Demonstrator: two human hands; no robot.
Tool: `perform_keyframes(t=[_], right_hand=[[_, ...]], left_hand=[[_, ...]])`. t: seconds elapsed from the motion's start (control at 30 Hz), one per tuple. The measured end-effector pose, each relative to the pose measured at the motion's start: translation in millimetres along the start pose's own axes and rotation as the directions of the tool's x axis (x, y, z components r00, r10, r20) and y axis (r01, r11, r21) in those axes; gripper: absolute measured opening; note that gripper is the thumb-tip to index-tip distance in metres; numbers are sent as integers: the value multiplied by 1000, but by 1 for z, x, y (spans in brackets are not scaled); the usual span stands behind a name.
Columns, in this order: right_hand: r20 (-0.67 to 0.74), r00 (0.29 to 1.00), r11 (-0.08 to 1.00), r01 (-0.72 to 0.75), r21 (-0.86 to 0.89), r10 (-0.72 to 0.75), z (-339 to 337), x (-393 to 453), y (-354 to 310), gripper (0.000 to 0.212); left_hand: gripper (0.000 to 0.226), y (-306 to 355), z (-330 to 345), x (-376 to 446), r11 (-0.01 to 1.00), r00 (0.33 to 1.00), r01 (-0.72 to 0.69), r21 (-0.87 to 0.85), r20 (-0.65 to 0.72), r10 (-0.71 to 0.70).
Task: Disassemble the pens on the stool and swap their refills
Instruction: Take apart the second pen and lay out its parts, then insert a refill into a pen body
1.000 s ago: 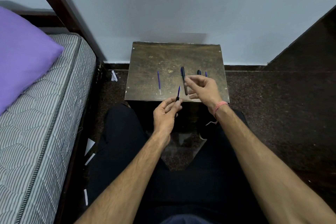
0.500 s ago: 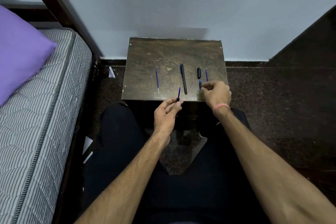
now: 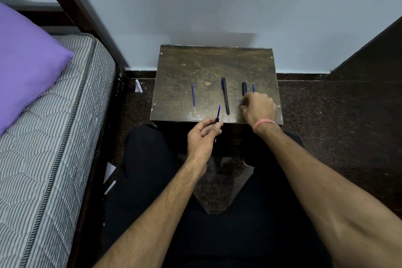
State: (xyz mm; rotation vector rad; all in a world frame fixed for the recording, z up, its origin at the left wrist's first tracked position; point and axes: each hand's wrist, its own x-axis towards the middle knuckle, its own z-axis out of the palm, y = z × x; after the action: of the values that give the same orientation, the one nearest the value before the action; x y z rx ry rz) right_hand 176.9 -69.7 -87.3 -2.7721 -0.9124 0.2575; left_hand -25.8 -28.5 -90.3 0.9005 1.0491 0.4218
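A dark worn wooden stool (image 3: 213, 63) stands against the wall. On it lie a thin blue refill (image 3: 193, 97) at the left, a black pen barrel (image 3: 225, 95) in the middle, a short black cap (image 3: 244, 88) and a blue refill tip (image 3: 253, 87) at the right. My left hand (image 3: 203, 137) hovers at the stool's front edge, pinching a small blue pointed pen tip piece (image 3: 218, 113) upright. My right hand (image 3: 257, 107) rests on the stool's right front, fingers curled over a small bluish part I cannot make out.
A striped mattress (image 3: 50, 137) with a purple pillow (image 3: 24, 59) runs along the left, with a dark bed post (image 3: 71, 4) beside the stool. White paper scraps (image 3: 109, 172) lie on the dark speckled floor. A dark panel (image 3: 374, 50) stands at the right. My black-clad legs fill the foreground.
My right hand moved from above the black barrel to the right front of the stool and came down on the parts there. My left hand kept still with the tip piece.
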Motion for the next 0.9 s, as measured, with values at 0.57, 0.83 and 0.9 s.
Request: perform_keyframes(t=[0.57,0.83,0.9], right_hand=[[488,841,-100,-520,848,-233,-44,-38,-6,14],[474,840,-51,-503,863,-266,-51,-47,-3,19],[469,842,-49,-498,866,-267,-52,-48,-2,18]], left_hand=[[20,-3,10,-9,998,998,-29,50,50,27],[22,-4,7,-15,997,997,-43,63,64,39],[22,-5,7,-16,997,997,-43,68,64,39]])
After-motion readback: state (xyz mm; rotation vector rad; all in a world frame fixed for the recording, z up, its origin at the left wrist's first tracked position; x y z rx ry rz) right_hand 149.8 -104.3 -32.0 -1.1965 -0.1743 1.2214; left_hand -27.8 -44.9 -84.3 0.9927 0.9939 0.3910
